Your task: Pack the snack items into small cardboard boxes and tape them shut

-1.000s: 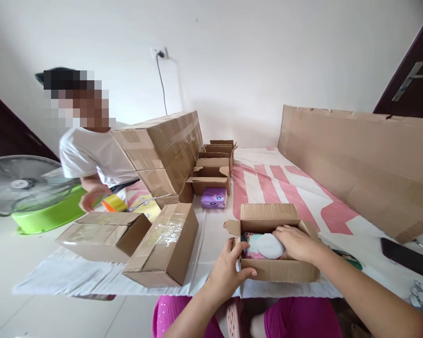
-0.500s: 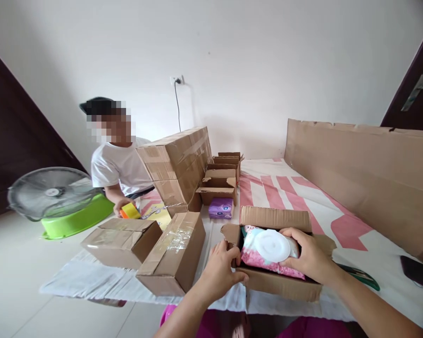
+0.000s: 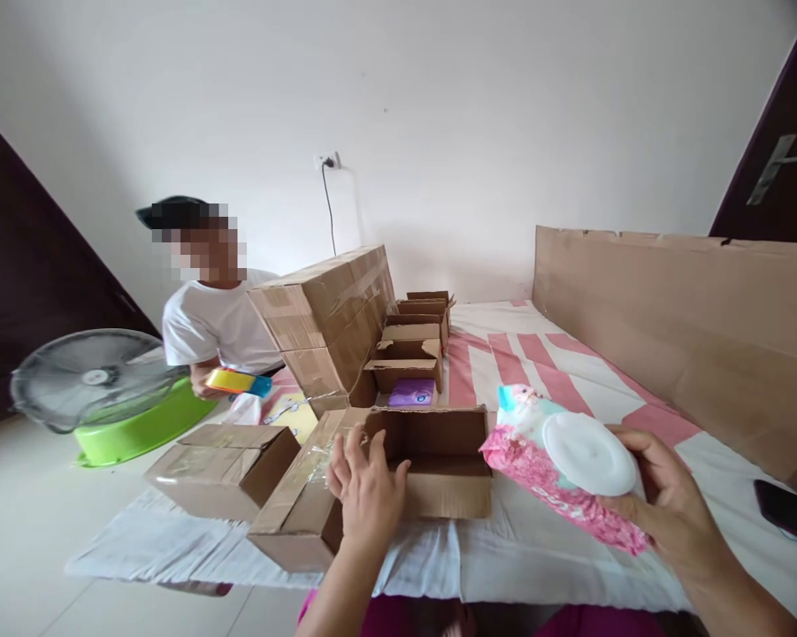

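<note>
My right hand [image 3: 667, 500] is closed round the end of a pink and white wet wipes pack [image 3: 537, 469] with a white plastic lid. The pack is held in the air, tilted, to the right of an open cardboard box [image 3: 448, 491]. Inside, the visible part of that box shows bare brown walls. My left hand [image 3: 368, 491], fingers spread, is at the box's left end and hides part of it. Just left of this hand lies a taped cardboard box [image 3: 298, 522]. Behind the open box sits a purple pack [image 3: 411, 392].
Another closed box [image 3: 222, 469] lies at left. Stacked taped boxes [image 3: 332, 310] and a row of open boxes [image 3: 408, 354] stand behind. A person [image 3: 218, 318] holds a tape roll [image 3: 232, 381]. A fan [image 3: 96, 380], a cardboard sheet [image 3: 670, 327] and a phone [image 3: 789, 513] flank the cloth.
The wipes pack has come out of the box and moved right in my right hand. The open box has shifted left and back, and my left hand's fingers have spread. The person's tape roll has turned.
</note>
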A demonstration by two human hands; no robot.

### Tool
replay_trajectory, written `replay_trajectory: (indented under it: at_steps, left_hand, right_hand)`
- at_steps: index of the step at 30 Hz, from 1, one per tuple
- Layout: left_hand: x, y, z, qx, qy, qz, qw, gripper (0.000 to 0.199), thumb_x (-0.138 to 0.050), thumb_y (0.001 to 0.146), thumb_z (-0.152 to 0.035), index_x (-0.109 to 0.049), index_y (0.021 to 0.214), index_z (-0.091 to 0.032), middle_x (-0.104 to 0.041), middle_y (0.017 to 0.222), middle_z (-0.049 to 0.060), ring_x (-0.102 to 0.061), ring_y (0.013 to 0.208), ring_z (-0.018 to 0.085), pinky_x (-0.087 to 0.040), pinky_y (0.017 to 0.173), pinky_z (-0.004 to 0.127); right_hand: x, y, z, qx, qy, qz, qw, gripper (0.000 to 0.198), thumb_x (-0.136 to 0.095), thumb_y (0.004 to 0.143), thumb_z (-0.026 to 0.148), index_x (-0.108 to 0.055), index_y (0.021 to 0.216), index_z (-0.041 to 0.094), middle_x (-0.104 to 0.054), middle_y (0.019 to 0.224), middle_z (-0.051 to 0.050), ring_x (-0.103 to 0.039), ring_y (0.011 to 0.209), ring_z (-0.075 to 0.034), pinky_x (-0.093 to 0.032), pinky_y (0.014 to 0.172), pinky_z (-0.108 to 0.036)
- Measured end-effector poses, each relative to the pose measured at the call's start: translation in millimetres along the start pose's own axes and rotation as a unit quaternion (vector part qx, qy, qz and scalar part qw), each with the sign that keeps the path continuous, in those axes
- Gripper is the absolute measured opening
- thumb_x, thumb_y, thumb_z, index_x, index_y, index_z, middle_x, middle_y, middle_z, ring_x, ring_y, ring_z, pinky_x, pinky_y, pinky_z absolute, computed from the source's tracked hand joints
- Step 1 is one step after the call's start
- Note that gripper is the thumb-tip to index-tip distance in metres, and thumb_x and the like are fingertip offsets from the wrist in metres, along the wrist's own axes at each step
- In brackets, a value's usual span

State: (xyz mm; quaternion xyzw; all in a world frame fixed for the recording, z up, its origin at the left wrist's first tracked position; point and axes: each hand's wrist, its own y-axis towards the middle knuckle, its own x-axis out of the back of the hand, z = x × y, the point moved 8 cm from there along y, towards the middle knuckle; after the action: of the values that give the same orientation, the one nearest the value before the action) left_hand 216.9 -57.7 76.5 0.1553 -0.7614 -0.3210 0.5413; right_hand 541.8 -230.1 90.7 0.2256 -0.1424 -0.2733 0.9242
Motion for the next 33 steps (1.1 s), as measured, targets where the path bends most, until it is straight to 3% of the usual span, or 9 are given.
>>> replay_trajectory:
  at_steps: [3, 5, 7, 10, 13, 16, 19, 26, 33]
  left_hand:
    - [19, -39, -29, -0.108, -0.145, -0.117, 0.977, 0.020, -0.061, 0.083, -0.017, -0.061, 0.103, -0.018, -0.049, 0.125, 0.017, -0.045, 0.124, 0.034, -0.040, 0.098, 0.051]
    - [9, -78, -64, -0.274, -0.299, -0.051, 0.913, 0.019, -0.057, 0.081, -0.009, -0.060, 0.097, -0.019, -0.059, 0.101, 0.010, -0.059, 0.098, 0.022, -0.049, 0.086, 0.036]
    - [-13, -125, -98, -0.418, -0.403, 0.082, 0.810, 0.020, -0.055, 0.080, -0.010, -0.060, 0.096, -0.020, -0.063, 0.079, 0.003, -0.061, 0.072, 0.015, -0.051, 0.069, 0.026]
    - [-73, -153, -116, -0.322, -0.380, 0.267, 0.825, 0.037, -0.063, 0.078, -0.026, -0.061, 0.113, -0.016, -0.070, 0.098, 0.013, -0.067, 0.091, 0.026, -0.054, 0.079, 0.036]
    - [-120, -159, -113, -0.137, -0.318, 0.419, 0.839, 0.073, -0.066, 0.075, -0.037, -0.045, 0.138, -0.009, -0.047, 0.142, 0.024, -0.042, 0.133, 0.038, -0.037, 0.108, 0.051]
    - [-128, -156, -125, -0.071, -0.368, 0.484, 0.791, 0.078, -0.065, 0.075, -0.039, -0.040, 0.144, -0.011, -0.041, 0.149, 0.020, -0.034, 0.139, 0.036, -0.025, 0.115, 0.051]
    - [-127, -155, -141, -0.073, -0.422, 0.497, 0.755, 0.075, -0.065, 0.076, -0.038, -0.041, 0.143, -0.013, -0.044, 0.146, 0.020, -0.037, 0.137, 0.035, -0.025, 0.115, 0.049]
    - [-100, -139, -160, -0.103, -0.504, 0.403, 0.757, 0.065, -0.059, 0.083, -0.040, -0.041, 0.141, -0.016, -0.046, 0.144, 0.019, -0.039, 0.136, 0.035, -0.028, 0.113, 0.046]
    - [-8, 13, -202, -0.162, -0.561, 0.198, 0.787, 0.046, -0.046, 0.095, -0.039, -0.044, 0.137, -0.020, -0.056, 0.134, 0.013, -0.052, 0.125, 0.026, -0.040, 0.104, 0.037]
  right_hand:
    - [7, -20, -37, -0.011, -0.093, 0.046, 0.994, 0.042, -0.079, 0.066, 0.036, -0.061, 0.101, 0.025, -0.065, 0.112, -0.007, -0.065, 0.098, -0.025, -0.055, 0.077, -0.027]
    - [7, -37, -63, -0.010, -0.142, 0.091, 0.986, 0.037, -0.079, 0.066, 0.036, -0.062, 0.097, 0.024, -0.066, 0.110, -0.007, -0.065, 0.100, -0.025, -0.055, 0.081, -0.029]
    - [6, -55, -89, -0.002, -0.175, 0.124, 0.977, 0.035, -0.078, 0.065, 0.039, -0.064, 0.094, 0.024, -0.067, 0.107, -0.009, -0.065, 0.104, -0.027, -0.054, 0.087, -0.033]
    - [18, -75, -124, -0.019, -0.226, 0.101, 0.969, 0.043, -0.078, 0.062, 0.047, -0.068, 0.097, 0.024, -0.066, 0.114, -0.012, -0.060, 0.114, -0.032, -0.051, 0.096, -0.043]
    - [40, -92, -153, -0.070, -0.250, 0.037, 0.965, 0.066, -0.072, 0.068, 0.053, -0.058, 0.126, 0.025, -0.055, 0.134, -0.015, -0.053, 0.125, -0.035, -0.046, 0.102, -0.049]
    - [46, -114, -176, -0.106, -0.210, 0.010, 0.972, 0.082, -0.063, 0.079, 0.053, -0.029, 0.148, 0.023, -0.043, 0.146, -0.018, -0.050, 0.129, -0.034, -0.050, 0.099, -0.048]
    - [36, -134, -188, -0.089, -0.225, -0.016, 0.970, 0.085, -0.066, 0.077, 0.053, -0.026, 0.148, 0.027, -0.047, 0.143, -0.017, -0.051, 0.127, -0.038, -0.049, 0.099, -0.055]
    - [18, -105, -131, -0.016, -0.204, -0.051, 0.978, 0.085, -0.064, 0.081, 0.047, -0.018, 0.151, 0.031, -0.034, 0.153, -0.012, -0.036, 0.138, -0.037, -0.039, 0.109, -0.054]
    - [23, 52, -6, 0.036, -0.036, -0.053, 0.997, 0.077, -0.056, 0.087, 0.055, -0.020, 0.150, 0.032, -0.032, 0.155, -0.006, -0.028, 0.144, -0.026, -0.028, 0.116, -0.047]
